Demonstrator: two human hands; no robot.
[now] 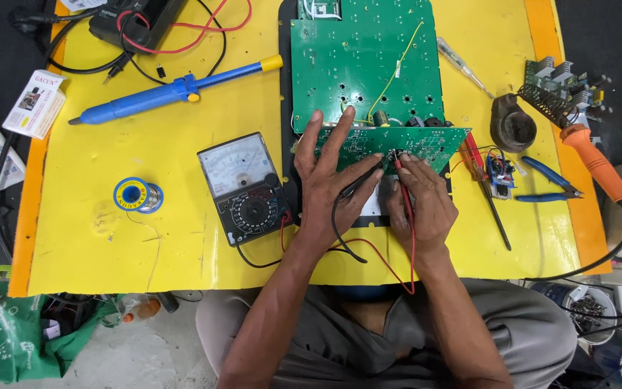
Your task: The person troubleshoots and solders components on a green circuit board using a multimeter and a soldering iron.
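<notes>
Seen from the head camera, the left hand point(329, 180) lies flat with its fingers spread apart over the near edge of a narrow green printed circuit board point(390, 142) that stands tilted on its long edge, while the thumb and forefinger pinch a thin black meter probe point(360, 184) whose tip meets the board just right of those fingers. The right hand point(419, 205) sits just beside the left, its fingers closed together around a thin red meter probe point(402, 180), the tip touching the same board close to the black tip. Beyond the fingertips of both hands lies a larger flat green circuit board point(361, 57) crossed by a thin yellow wire. Red and black leads run from under the palms toward the wrists and off to the left, where a black analogue multimeter with a white dial face point(245, 187) rests on the yellow desk point(145, 252), near the left thumb side. Farther left of the left hand's fingers are a small blue-rimmed spool of solder wire point(138, 195) and a long blue desoldering pump with a yellow end point(174, 90). To the right of the right hand's fingers lie blue-handled cutting pliers point(548, 184), a round dark brown tin point(512, 124) and an orange-handled soldering iron point(593, 162) in a coiled wire stand.
</notes>
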